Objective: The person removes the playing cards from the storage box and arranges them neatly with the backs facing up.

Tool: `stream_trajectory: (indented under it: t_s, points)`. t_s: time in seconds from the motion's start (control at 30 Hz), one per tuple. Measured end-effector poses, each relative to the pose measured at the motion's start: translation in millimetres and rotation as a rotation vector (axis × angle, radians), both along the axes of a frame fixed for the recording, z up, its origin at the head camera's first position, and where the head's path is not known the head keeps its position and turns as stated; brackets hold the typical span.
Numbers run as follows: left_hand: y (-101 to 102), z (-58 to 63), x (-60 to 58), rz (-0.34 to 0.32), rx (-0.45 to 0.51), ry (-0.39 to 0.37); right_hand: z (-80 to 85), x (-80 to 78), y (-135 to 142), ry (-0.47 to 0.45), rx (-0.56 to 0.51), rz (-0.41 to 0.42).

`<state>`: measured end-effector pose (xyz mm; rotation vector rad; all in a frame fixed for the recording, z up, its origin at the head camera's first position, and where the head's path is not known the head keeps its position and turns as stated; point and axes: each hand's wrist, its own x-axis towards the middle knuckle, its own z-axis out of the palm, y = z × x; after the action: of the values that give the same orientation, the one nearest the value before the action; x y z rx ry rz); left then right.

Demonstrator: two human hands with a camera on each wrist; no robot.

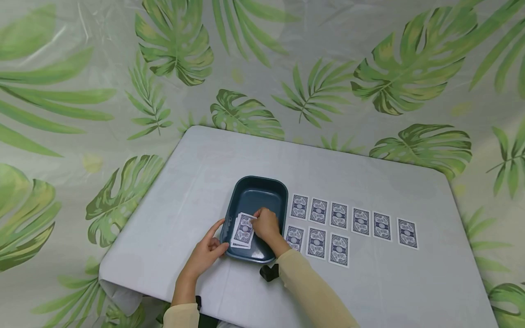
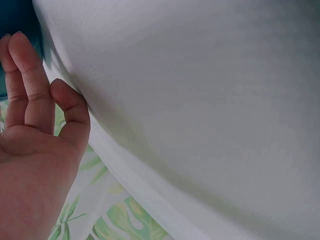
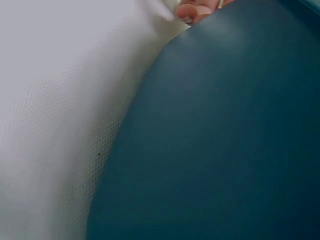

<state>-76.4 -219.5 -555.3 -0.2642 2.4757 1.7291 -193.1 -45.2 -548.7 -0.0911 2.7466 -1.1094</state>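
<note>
A dark teal tray (image 1: 262,182) holds a small stack of blue-patterned playing cards (image 1: 244,230), face down in its front left part. My right hand (image 1: 266,224) reaches over the tray's right side and pinches a playing card at the right edge of the stack. Along the tray's left rim, my left hand (image 1: 206,252) rests with index finger and thumb spread against the outside. Its fingers show loosely bent beside the tray in the left wrist view. The right wrist view is mostly filled by the tray wall (image 3: 210,130), which hides the card there.
Right of the tray lie face-down cards in two rows, several in the far row (image 1: 339,215) and three in the near row (image 1: 316,243). A white cloth covers the table (image 1: 369,291). A leaf-patterned sheet (image 1: 320,91) hangs behind it.
</note>
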Motion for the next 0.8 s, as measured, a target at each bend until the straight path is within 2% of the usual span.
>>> stream_trajectory:
  t_s: [0.33, 0.4, 0.43, 0.6, 0.63, 0.67, 0.8]
  points:
    - [0.0, 0.1, 0.2, 0.001, 0.004, -0.011, -1.3, -2.2, 3.1, 0.098, -0.12, -0.017]
    - [0.2, 0.1, 0.1, -0.002, -0.001, -0.007, -2.0, -2.5, 3.3, 0.105, -0.144, -0.03]
    - [1.6, 5.8, 0.9, -0.002, 0.001, -0.009, -2.4, -2.7, 3.4, 0.109, -0.154, -0.038]
    - [2.0, 6.7, 1.0, -0.001, 0.0, -0.008, -4.5, -4.2, 3.6, 0.108, -0.217, -0.062]
    - [1.8, 6.5, 0.9, -0.004, 0.003, -0.007, -5.3, -4.8, 3.9, 0.11, -0.231, -0.064]
    - [0.2, 0.6, -0.1, -0.007, 0.003, -0.001, -5.3, -5.3, 4.0, 0.105, -0.247, -0.066]
    - [-0.7, -0.9, 0.1, -0.015, 0.011, 0.013, -2.8, -5.9, 4.9, 0.095, -0.307, -0.074]
